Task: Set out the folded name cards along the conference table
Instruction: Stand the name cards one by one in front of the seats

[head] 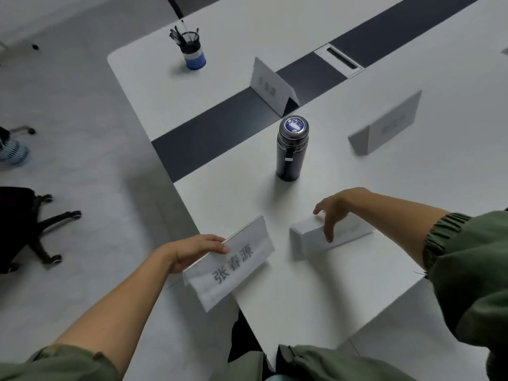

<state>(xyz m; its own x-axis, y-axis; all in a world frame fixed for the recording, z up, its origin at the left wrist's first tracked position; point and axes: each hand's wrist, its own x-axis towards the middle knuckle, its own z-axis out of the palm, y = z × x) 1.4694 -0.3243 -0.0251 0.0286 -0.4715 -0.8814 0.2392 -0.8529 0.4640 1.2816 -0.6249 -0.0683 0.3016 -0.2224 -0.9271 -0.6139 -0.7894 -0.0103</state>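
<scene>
While the left hand [196,250] pinches a printed card [229,264] at the table's [357,284] near corner, the right hand [334,211] hangs spread over a second card [324,233], seemingly just touching. A flask [291,149] stands beyond.

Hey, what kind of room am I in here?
Most likely an office meeting room: a long white conference table with a dark centre strip, folded name cards, and a pen cup.
</scene>
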